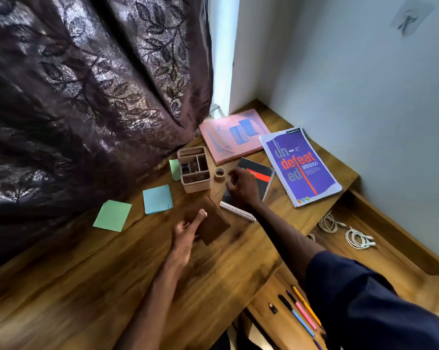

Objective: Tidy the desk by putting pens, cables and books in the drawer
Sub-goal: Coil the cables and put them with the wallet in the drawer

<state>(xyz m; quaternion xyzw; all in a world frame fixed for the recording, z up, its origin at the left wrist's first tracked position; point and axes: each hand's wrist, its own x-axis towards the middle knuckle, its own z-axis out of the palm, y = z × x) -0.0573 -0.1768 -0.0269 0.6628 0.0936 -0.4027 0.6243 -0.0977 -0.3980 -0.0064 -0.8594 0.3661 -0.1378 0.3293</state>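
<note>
My right hand (pixel 241 185) lies on a black spiral notebook (pixel 264 173) with a red band, its fingers curled over the notebook's left edge. My left hand (pixel 188 231) reaches forward, and its straight fingers touch a small brown notebook (pixel 214 223) on the wooden desk (pixel 87 286). A purple "undefeated" book (pixel 304 168) and a pink book (pixel 233 137) lie behind, near the wall. The open drawer (pixel 402 269) at the lower right holds two white cable coils (pixel 357 238) and several pens (pixel 300 311).
A beige desk organiser (pixel 194 170) and a tape roll (pixel 219 173) stand left of my right hand. Green sticky notes (pixel 112 215) and blue sticky notes (pixel 158 199) lie at the left by the dark curtain (pixel 87 97). A small black item (pixel 272 308) lies beside the pens.
</note>
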